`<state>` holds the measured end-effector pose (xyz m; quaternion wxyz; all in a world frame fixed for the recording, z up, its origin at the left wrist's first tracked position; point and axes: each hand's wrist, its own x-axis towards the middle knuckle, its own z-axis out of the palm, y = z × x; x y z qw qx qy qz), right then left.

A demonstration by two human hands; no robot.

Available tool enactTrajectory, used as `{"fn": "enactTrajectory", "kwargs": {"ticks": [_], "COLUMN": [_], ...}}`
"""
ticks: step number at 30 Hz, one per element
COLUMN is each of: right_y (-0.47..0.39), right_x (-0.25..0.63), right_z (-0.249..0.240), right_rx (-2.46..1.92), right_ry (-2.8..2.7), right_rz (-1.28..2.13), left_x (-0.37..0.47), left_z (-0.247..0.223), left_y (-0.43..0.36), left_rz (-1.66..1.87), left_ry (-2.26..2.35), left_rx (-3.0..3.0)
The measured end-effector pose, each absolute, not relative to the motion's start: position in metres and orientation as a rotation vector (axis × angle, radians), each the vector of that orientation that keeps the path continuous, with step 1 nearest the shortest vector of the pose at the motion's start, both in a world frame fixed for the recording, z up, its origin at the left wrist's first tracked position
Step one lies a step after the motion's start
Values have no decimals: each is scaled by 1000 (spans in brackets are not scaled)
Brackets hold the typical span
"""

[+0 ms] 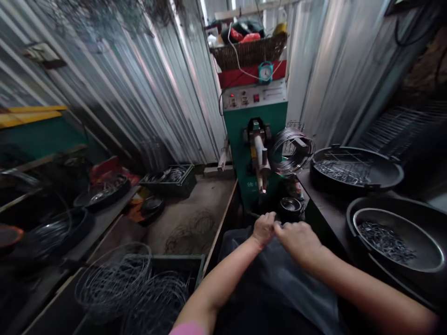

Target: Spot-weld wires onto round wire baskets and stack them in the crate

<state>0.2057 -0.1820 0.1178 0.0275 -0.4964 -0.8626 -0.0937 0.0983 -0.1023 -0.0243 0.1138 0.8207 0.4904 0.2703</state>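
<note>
My left hand (pixel 264 228) and my right hand (pixel 299 238) are close together above my lap, in front of a green machine (pixel 232 153). The fingers of both are curled closed. A thin dark piece shows beside my left hand, and a small greyish bit lies between the two hands, too small to name. Just beyond them the machine's welding arm (pixel 261 163) points down. To its right hangs a coil of wire (pixel 292 151). A small round metal bowl (pixel 290 204) stands low behind my right hand.
Right of me, a black pan (pixel 391 174) holds wire pieces, and a nearer pan (pixel 424 237) holds small metal parts. At the left are wire rings (pixel 115 284), a crate (pixel 183 186) of metal parts and a bench (pixel 101 228). A wicker basket (pixel 251 52) tops the machine.
</note>
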Motion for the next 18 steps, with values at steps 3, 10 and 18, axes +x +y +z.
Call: {"fn": "enactTrajectory", "kwargs": {"ticks": [3,10,18], "right_y": [-175,-148,-140], "right_x": [213,278,282], "right_z": [106,-20,-136], "right_rx": [-1235,-1345,-1524], "right_ry": [-2564,-1851,-1269], "right_rz": [-260,800,1168], "left_x": [74,8,18], "left_z": [-42,-45,-23], "left_y": [-86,-14,74], "left_rz": [1053,1201,1247], "left_ry": [1608,2043,2158], "left_rx": [2216,1667,1613]}}
